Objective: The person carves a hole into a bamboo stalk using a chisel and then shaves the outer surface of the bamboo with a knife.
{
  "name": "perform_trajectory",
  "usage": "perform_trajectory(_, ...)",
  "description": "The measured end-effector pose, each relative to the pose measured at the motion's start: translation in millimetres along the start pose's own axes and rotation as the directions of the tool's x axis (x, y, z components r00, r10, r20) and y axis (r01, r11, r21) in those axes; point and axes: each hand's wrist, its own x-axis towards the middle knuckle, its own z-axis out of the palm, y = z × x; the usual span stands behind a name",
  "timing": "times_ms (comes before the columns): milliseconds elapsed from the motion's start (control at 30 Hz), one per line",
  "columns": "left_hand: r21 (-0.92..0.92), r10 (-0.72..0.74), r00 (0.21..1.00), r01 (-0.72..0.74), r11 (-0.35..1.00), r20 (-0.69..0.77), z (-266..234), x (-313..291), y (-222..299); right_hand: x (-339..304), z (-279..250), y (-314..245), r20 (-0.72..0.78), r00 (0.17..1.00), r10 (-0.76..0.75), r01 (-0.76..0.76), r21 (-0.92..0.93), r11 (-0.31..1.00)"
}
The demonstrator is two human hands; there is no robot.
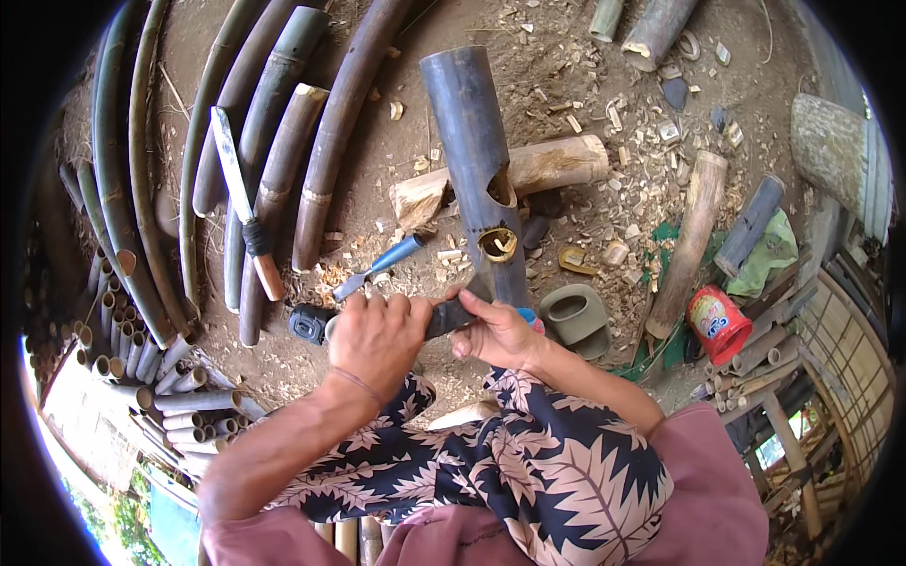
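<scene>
My left hand [377, 335] is closed in a fist around one end of a dark, flat, blade-like piece [447, 318]; its exact kind I cannot tell. At its other end, my right hand [498, 332] pinches it between thumb and fingers. Just beyond my hands, a thick dark bamboo tube [464, 113] with two cut openings lies propped across a pale split log [557, 163]. A blue-handled chisel [394, 254] rests on the ground beside my left hand. Left of that fist sits a black rounded object [309, 324], partly hidden.
Long bamboo poles [351, 104] lie at the left, with a machete [236, 179] across them. Wood chips litter the dirt. At the right are an olive plastic container [578, 321], a red packet [717, 325], a bamboo piece [689, 245] and a short dark tube [750, 224].
</scene>
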Motion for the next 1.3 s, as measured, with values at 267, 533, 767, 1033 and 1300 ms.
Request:
perform_trajectory(267,-0.648,-0.115,0.987,0.158,0.745,0.108,53.2,1.0,54.4,-27.4,10.5,-25.7,-0.393,0.892,-0.222,-0.035,-0.552,0.833)
perform_trajectory(533,-0.588,-0.291,0.953,0.19,0.786,-0.081,88.0,13.6,105.9,-27.9,-2.8,-14.0,-0.35,0.822,-0.448,-0.011,-0.797,0.603)
perform_trajectory(767,-0.328,0.215,0.896,-0.084,0.941,0.388,-16.6,32.8,-31.6,-7.8,14.3,-14.1,-0.08,0.996,0.037,-0.043,-0.083,0.996)
perform_trajectory(1033,-0.902,-0.279,0.947,0.256,0.348,0.161,83.7,26.0,121.8,-29.8,17.0,-25.5,-0.344,0.75,-0.565,-0.109,-0.907,0.407)
perform_trajectory(1300,-0.967,-0.442,0.872,0.253,0.041,0.21,109.5,17.1,117.4,-11.4,18.9,-21.8,-0.202,0.864,-0.461,-0.211,-0.977,0.034)
